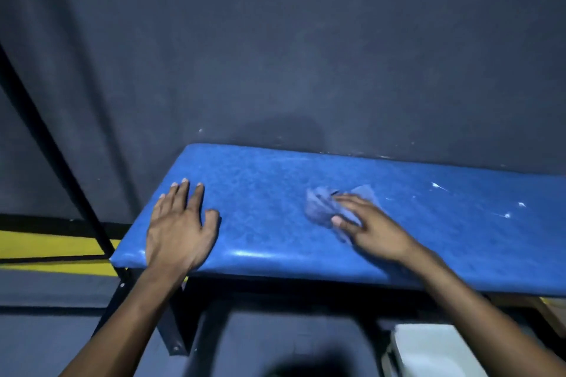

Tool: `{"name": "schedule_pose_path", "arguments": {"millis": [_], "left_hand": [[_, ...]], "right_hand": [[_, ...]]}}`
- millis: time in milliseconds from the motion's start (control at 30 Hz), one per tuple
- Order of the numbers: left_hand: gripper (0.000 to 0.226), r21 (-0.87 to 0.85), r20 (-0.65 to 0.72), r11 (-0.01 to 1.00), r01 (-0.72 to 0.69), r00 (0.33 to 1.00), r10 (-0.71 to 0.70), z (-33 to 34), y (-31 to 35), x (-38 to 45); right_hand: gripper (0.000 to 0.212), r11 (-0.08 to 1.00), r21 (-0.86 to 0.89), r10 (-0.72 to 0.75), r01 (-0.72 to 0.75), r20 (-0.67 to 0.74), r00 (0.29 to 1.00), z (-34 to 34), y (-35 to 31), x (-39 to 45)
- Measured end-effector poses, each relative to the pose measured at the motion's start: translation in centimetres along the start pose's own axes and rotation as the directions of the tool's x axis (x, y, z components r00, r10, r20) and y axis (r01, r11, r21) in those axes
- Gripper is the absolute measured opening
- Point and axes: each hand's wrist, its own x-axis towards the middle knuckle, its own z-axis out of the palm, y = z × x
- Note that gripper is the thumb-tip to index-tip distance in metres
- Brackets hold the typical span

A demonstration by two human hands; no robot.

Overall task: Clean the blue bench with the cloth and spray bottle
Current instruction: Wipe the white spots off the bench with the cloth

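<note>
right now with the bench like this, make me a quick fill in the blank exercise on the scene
1. The cloth lies under the ____ hand.
2. The left hand rests flat on the ____ bench with nothing under it.
3. The white specks sit on the bench to the ____ of the cloth.
4. The wall behind the bench is dark ____.

Missing words: right; blue; right; grey

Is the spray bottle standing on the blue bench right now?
No, the blue bench carries only the left hand lying flat and the right hand pressing the cloth; no bottle shows.
</note>
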Motion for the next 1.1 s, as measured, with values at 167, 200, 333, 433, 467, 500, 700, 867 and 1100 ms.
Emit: {"name": "schedule_pose_path", "arguments": {"millis": [167, 200, 333, 433, 467, 500, 700, 867, 1100], "left_hand": [[0.068, -0.015, 0.002, 1.0, -0.008, 1.0, 0.008, -0.4, 0.3, -0.3], [0.068, -0.03, 0.008, 1.0, -0.01, 1.0, 0.011, -0.5, 0.3, -0.3], [0.068, -0.044, 0.011, 0.999, -0.016, 1.0, 0.017, -0.5, 0.2, -0.4], [0.068, -0.059, 0.023, 0.998, -0.02, 0.999, 0.022, -0.6, -0.3, -0.1], [0.069, -0.064, 0.033, 0.998, -0.021, 0.999, 0.023, -0.6, -0.3, 0.0], [0.071, -0.067, 0.044, 0.997, -0.024, 0.999, 0.027, -0.7, -0.4, 0.0], [0.093, 0.0, 0.221, 1.0, -0.008, 0.975, 0.008, -2.0, -0.5, 1.0], [0.091, -0.023, 0.201, 0.987, -0.16, 0.966, 0.162, -2.8, 11.0, 0.4], [0.082, -0.204, 0.262, 0.88, -0.429, 0.842, 0.471, 4.1, 30.7, -1.0]], "right_hand": [[0.017, 0.959, -0.084, 0.261, -0.27, -0.109, 0.959, -1.1, 4.5, 5.9], [0.017, 0.961, -0.08, 0.257, -0.265, -0.1, 0.961, -0.6, 3.9, 7.7], [0.018, 0.993, -0.064, 0.095, -0.095, -0.005, 0.995, 3.0, -1.5, 13.1], [0.014, 0.994, 0.051, -0.103, 0.099, 0.07, 0.992, 4.6, -5.1, 11.0], [0.012, 0.987, 0.072, -0.151, 0.146, 0.074, 0.986, 4.1, -5.1, 9.2], [0.013, 0.981, 0.082, -0.181, 0.175, 0.071, 0.981, 3.4, -4.6, 7.1], [0.027, 0.989, 0.042, -0.142, 0.142, 0.002, 0.99, -3.9, 2.9, -4.5], [0.026, 0.997, 0.006, 0.076, -0.078, -0.259, 0.963, -9.0, 10.2, -10.1], [0.055, 0.975, -0.146, 0.144, -0.168, -0.163, 0.976, -9.4, 12.2, -9.4]]}}
